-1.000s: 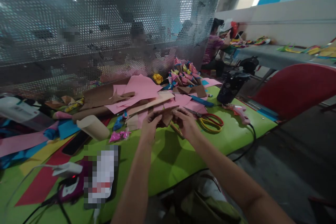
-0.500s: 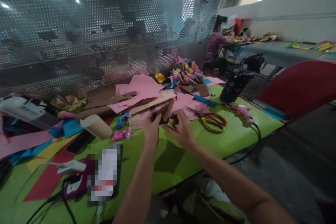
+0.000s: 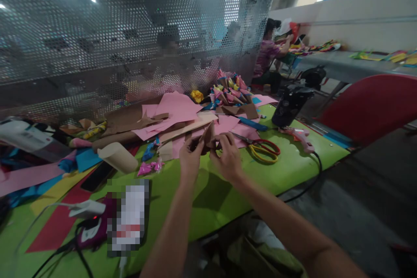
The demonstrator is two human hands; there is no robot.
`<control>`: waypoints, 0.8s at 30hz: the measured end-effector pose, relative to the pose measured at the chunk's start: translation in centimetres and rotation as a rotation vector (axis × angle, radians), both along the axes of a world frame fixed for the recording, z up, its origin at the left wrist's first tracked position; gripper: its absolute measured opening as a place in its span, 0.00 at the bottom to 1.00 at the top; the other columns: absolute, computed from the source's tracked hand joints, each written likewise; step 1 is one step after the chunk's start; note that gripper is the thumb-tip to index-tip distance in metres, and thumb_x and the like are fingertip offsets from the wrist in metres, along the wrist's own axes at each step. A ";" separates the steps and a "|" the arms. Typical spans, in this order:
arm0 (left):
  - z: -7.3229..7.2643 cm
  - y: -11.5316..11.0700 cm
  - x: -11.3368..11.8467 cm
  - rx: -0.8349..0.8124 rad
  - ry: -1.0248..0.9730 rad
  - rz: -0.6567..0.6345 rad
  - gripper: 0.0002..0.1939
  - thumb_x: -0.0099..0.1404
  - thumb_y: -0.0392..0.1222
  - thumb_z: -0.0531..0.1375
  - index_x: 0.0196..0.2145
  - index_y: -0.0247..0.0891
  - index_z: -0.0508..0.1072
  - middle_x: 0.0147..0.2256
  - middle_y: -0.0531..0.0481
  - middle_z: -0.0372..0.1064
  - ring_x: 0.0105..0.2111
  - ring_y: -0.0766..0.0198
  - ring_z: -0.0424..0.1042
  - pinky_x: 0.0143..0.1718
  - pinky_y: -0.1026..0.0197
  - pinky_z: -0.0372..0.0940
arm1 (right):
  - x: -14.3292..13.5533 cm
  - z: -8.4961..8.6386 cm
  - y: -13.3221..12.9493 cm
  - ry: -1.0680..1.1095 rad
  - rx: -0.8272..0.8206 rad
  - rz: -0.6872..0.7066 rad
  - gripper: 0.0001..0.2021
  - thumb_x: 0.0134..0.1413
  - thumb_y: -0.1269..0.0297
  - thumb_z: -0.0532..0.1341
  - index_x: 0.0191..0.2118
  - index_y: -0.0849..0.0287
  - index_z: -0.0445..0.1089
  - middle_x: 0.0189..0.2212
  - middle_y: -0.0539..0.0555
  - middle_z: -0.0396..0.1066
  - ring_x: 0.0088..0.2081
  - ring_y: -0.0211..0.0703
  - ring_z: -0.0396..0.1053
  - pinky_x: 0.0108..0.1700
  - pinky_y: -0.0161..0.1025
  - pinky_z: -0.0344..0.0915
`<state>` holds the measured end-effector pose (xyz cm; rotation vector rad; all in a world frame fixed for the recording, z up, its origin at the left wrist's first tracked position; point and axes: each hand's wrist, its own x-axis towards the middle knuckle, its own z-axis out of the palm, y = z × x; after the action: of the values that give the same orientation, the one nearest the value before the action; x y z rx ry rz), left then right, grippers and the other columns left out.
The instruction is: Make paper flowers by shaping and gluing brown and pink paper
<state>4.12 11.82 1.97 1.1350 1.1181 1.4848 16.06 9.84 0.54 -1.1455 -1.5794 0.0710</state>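
Observation:
A folded piece of brown paper (image 3: 209, 134) stands upright between my hands, above the green table (image 3: 260, 180). My left hand (image 3: 190, 154) is closed on its left side, thumb and fingers pinching it. From the right, my right hand (image 3: 228, 154) grips its lower edge with bent fingers. Parts of the paper are hidden behind the fingers. Just behind lie pink paper sheets (image 3: 177, 108) and a pale paper strip (image 3: 187, 126). Scissors with red and yellow handles (image 3: 263, 152) rest right of my right hand.
A pink glue gun (image 3: 302, 139) and a black tumbler (image 3: 289, 106) stand at the right. Paper cones (image 3: 231, 91) are heaped at the back. A pale roll (image 3: 119, 157), a phone (image 3: 97, 176) and a power strip (image 3: 94, 226) lie left. A perforated metal panel (image 3: 130, 39) rises behind.
My right hand has closed in on the brown paper, its fingers now bent at the edge. The paper is held more upright, its tip pointing up. The view has shifted slightly.

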 end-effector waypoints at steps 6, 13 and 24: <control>-0.2 -0.1 0.1 0.048 0.093 0.004 0.12 0.56 0.44 0.66 0.38 0.36 0.79 0.35 0.46 0.79 0.33 0.62 0.76 0.37 0.59 0.72 | 0.1 0.1 0.3 0.001 0.068 -0.013 0.07 0.59 0.74 0.56 0.38 0.54 0.67 0.35 0.55 0.67 0.38 0.47 0.67 0.39 0.43 0.67; -0.8 0.1 0.0 0.119 0.185 -0.037 0.14 0.62 0.44 0.62 0.44 0.37 0.78 0.42 0.44 0.79 0.41 0.58 0.77 0.43 0.56 0.73 | 0.5 -0.4 0.7 0.018 0.167 -0.031 0.06 0.60 0.73 0.59 0.37 0.54 0.69 0.34 0.54 0.69 0.39 0.46 0.68 0.40 0.42 0.68; -0.8 -0.4 0.2 0.332 0.444 0.114 0.12 0.65 0.38 0.58 0.45 0.39 0.78 0.44 0.45 0.79 0.44 0.59 0.77 0.50 0.53 0.72 | 0.9 -0.3 0.6 0.073 0.188 -0.008 0.05 0.60 0.73 0.60 0.37 0.54 0.70 0.35 0.54 0.71 0.39 0.46 0.69 0.41 0.42 0.69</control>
<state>4.29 11.44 1.17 1.7174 1.2767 1.5902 16.94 10.45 0.23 -0.9920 -1.4837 -0.0405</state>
